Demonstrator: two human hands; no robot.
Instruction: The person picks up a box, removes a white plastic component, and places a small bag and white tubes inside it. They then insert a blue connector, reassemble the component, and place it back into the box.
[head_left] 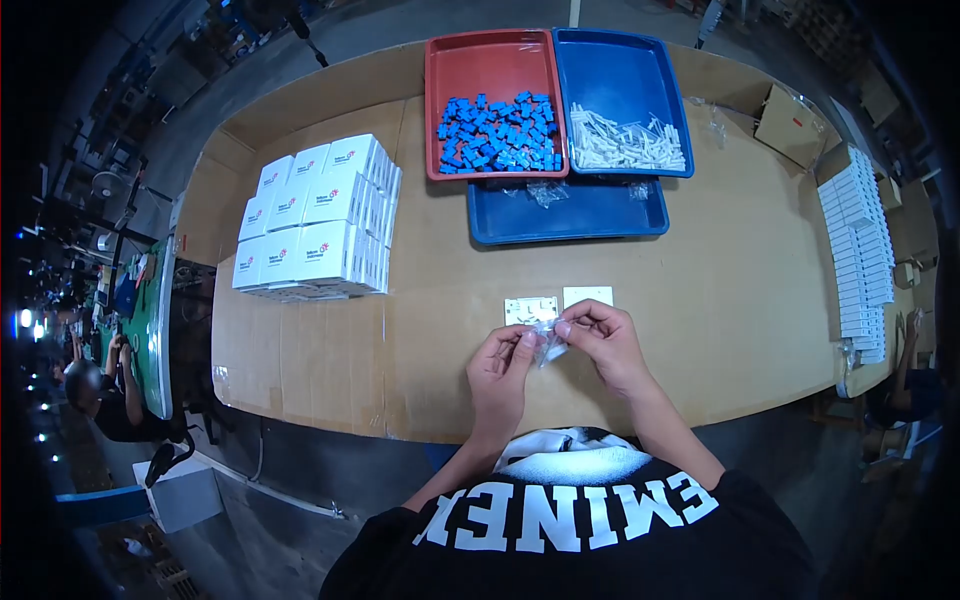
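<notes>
**Small Clear Bag (pixel 547 347) Held in Two Hands at a Cardboard-Covered Table (pixel 430 320)**

A worker in a black shirt (pixel 570 545) with white lettering pinches the bag from both sides, the left hand (pixel 499 362) and right hand (pixel 612 352) each closed on it between thumb and fingers. The bag's contents are too small to make out. It is held above the table at the near edge of a white plate with raised details (pixel 528 307), beside which lies a smooth white plate (pixel 588 296).

Farther back, a red tray (pixel 490 65) of blue pieces (pixel 500 135) stands next to a blue tray (pixel 615 70) of slender white pieces (pixel 630 147). Both overlap the far side of a lower blue tray (pixel 565 222), where crumpled clear plastic (pixel 547 192) shows. At left rises a block of printed white boxes (pixel 310 220); at right, long stacks of white parts (pixel 858 260) line the table's edge. Beyond, a co-worker (pixel 130 410) sits by a green surface (pixel 150 330) at left, and another person's arm (pixel 907 360) shows at far right.
</notes>
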